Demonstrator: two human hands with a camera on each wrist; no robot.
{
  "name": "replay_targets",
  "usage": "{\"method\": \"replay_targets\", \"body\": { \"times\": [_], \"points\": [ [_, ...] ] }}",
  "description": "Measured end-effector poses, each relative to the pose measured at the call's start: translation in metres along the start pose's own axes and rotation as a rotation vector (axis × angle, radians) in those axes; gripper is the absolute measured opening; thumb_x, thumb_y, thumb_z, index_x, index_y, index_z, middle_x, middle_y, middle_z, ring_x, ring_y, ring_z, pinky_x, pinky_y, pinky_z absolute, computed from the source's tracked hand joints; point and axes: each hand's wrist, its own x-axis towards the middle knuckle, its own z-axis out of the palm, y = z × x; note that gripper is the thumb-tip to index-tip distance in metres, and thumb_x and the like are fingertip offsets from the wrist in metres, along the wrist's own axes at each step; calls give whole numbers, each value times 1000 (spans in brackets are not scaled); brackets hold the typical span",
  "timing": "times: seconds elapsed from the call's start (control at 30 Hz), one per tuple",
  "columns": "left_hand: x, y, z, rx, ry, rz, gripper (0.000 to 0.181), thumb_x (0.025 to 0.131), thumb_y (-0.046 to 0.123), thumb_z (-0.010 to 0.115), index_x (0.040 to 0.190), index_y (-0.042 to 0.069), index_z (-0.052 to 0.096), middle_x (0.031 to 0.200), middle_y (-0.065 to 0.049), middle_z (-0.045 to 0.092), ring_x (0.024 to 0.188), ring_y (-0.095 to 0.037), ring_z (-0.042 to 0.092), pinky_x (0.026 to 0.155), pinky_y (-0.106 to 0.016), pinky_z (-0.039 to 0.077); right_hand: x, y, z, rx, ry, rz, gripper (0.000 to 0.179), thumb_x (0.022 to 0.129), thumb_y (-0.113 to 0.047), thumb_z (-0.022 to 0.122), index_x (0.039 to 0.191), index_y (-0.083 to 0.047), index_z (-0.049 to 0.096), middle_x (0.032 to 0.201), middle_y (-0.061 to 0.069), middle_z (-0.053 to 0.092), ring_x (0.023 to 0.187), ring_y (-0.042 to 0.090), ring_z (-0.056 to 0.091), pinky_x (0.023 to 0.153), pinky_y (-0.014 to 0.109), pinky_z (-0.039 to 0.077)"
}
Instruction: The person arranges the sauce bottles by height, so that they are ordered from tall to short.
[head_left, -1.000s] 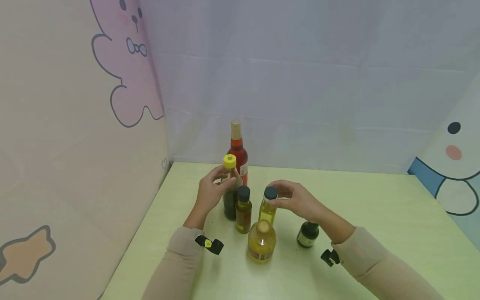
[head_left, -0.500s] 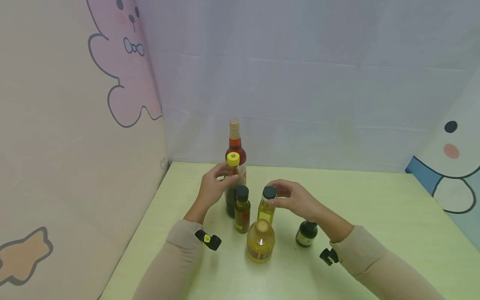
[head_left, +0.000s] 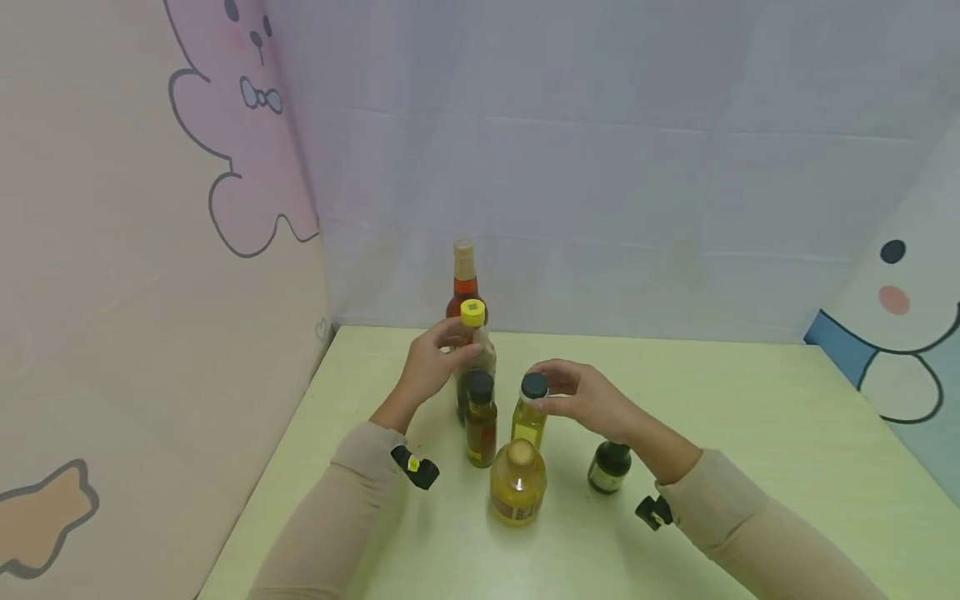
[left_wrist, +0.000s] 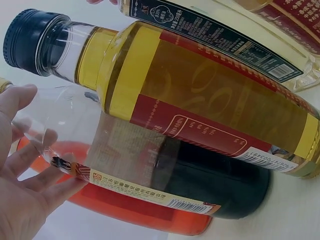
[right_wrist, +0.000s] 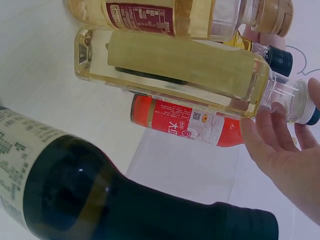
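My left hand (head_left: 429,367) grips a tall yellow-capped bottle (head_left: 486,352) of dark liquid round its clear upper part, just below the cap. In the left wrist view the fingers curl about the shoulder of this dark-liquid bottle (left_wrist: 220,175). Farther right, my right hand (head_left: 588,398) holds a dark-green-capped oil bottle (head_left: 528,427) by the neck. The right wrist view has this pale-yellow oil bottle (right_wrist: 175,70) standing close behind a gold-capped bottle (right_wrist: 145,17). A black-capped bottle (head_left: 481,432) of amber oil stands between the hands, hiding the lower part of the yellow-capped one.
Behind the yellow-capped bottle rises a tall red bottle (head_left: 465,287). The round gold-capped bottle (head_left: 517,492) is nearest the front. A small dark bottle (head_left: 609,468) stands under my right wrist. Curtain-like walls (head_left: 585,192) border the pale table (head_left: 720,400) at the back and left.
My left hand has moved the yellow-capped bottle to the right, so that it now covers more of the red bottle. The right hand stays at the oil bottle's neck.
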Motion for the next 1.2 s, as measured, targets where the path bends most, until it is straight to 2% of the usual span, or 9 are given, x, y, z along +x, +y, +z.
{"method": "replay_targets", "body": {
  "times": [0.13, 0.37, 0.6, 0.83, 1.2],
  "points": [
    [4, 2, 0, 4, -26, -23, 42, 90, 29, 73, 127, 15, 61, 119, -5, 64, 115, -25, 57, 95, -50, 47, 0, 0, 0, 4, -1, -3, 40, 90, -17, 72, 125, -3, 59, 113, 9, 65, 113, 31, 58, 91, 46, 50],
    [12, 2, 2, 17, -48, 24, 39, 89, 25, 74, 124, 11, 62, 115, -7, 66, 108, -25, 61, 89, -47, 51, 0, -1, 1, 0, 2, -6, 40, 90, -17, 73, 124, -3, 59, 112, 8, 66, 112, 31, 59, 91, 46, 50],
    [19, 4, 5, 9, -53, 13, 38, 90, 24, 73, 124, 10, 61, 115, -7, 65, 109, -26, 60, 89, -45, 51, 1, -1, 1, 4, 2, -2, 40, 90, -17, 73, 125, -3, 59, 113, 8, 66, 113, 30, 58, 92, 46, 49],
    [26, 8, 11, -6, -74, 30, 42, 89, 20, 74, 126, 6, 60, 117, -11, 64, 109, -27, 62, 90, -42, 52, -1, -1, 0, -3, 8, -9, 40, 90, -16, 73, 124, -2, 59, 113, 9, 65, 113, 32, 58, 92, 48, 49],
    [35, 12, 18, 47, -117, 35, 46, 89, 24, 74, 129, 8, 58, 120, -10, 64, 110, -28, 62, 89, -42, 52, -5, -1, 0, 24, -3, -24, 39, 90, -16, 72, 124, -1, 58, 115, 10, 65, 115, 34, 57, 92, 46, 49]
  ]
}}
